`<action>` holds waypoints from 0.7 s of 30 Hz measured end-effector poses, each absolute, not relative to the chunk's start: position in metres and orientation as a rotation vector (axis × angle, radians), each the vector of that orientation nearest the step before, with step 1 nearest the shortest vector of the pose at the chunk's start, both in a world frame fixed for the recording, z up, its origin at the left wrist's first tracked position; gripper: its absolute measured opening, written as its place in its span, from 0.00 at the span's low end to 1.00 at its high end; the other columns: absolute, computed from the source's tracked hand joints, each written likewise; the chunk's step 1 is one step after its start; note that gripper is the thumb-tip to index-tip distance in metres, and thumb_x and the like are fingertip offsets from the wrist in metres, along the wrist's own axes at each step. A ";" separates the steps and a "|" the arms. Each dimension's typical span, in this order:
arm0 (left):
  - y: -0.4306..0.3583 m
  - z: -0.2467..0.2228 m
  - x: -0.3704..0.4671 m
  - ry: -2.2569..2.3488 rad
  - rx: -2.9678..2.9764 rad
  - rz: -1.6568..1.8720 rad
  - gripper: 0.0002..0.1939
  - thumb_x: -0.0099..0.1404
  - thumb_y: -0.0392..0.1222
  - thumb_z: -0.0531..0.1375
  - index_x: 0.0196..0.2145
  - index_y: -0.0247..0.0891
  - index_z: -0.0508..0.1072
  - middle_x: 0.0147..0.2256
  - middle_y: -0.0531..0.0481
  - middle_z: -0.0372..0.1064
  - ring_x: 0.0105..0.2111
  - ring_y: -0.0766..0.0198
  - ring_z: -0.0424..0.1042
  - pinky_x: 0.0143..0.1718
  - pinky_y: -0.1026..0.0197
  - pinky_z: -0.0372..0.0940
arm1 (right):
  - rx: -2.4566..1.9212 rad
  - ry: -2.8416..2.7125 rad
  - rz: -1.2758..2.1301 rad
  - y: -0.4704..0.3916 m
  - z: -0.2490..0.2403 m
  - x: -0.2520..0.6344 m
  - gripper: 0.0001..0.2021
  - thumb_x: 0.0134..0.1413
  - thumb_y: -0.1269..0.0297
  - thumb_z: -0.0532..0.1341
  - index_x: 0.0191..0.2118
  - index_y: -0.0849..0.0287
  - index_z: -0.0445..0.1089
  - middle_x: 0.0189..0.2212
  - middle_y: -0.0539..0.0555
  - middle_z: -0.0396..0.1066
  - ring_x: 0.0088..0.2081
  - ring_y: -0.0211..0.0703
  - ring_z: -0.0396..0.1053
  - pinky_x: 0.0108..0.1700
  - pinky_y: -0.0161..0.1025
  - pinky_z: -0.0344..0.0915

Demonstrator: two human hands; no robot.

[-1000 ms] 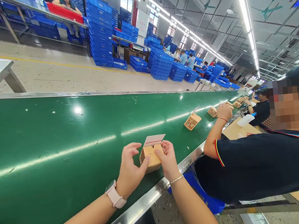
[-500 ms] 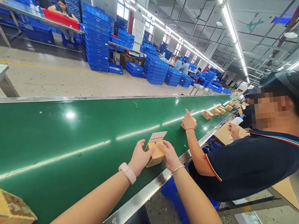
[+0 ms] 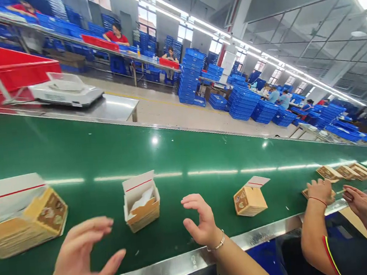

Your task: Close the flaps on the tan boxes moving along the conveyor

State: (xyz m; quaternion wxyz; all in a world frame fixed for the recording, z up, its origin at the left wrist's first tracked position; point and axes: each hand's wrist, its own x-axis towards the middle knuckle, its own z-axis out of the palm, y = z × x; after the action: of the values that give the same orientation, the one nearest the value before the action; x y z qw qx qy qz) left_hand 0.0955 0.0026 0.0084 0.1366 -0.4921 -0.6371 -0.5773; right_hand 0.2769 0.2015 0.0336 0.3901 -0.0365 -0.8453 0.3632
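Observation:
A small cardboard box [image 3: 145,217] stands on the green conveyor belt [image 3: 172,156] between my hands, its white flap raised and something white inside. My left hand [image 3: 81,255] hovers left of that box with thumb and fingers apart, holding nothing. To the box's right is my right hand [image 3: 199,220], also empty, its fingers spread in a loose curve. Farther right sits another carton [image 3: 250,200] with its flap up and its top panels folded in. At the left edge, a larger-looking open box [image 3: 23,230] shows clear or white wrapping inside.
A co-worker's hand [image 3: 320,191] rests on a box at right, near several more boxes [image 3: 349,172]. The belt's metal edge [image 3: 170,272] runs along my side. Across the belt stand a white scale [image 3: 68,90], a red bin [image 3: 17,69] and stacked blue crates [image 3: 192,76].
My hands have let go of the box they held, and it appears to stand to the right now. Both hands are apart and empty. The view has swung left, showing more boxes.

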 end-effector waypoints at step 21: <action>0.107 -0.007 0.123 -2.031 -1.082 -2.229 0.27 0.62 0.57 0.60 0.51 0.41 0.58 0.54 0.38 0.59 0.52 0.49 0.66 0.49 0.47 0.65 | -0.710 -1.609 1.452 0.201 0.018 0.216 0.17 0.37 0.57 0.68 0.34 0.57 0.64 0.49 0.58 0.67 0.56 0.49 0.64 0.55 0.44 0.62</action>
State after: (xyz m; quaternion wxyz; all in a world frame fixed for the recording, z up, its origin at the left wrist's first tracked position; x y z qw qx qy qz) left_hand 0.1227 0.1067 -0.0069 -0.0309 -0.3375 -0.6336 -0.6955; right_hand 0.2161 0.2015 0.0181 0.4175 -0.2829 -0.6411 0.5785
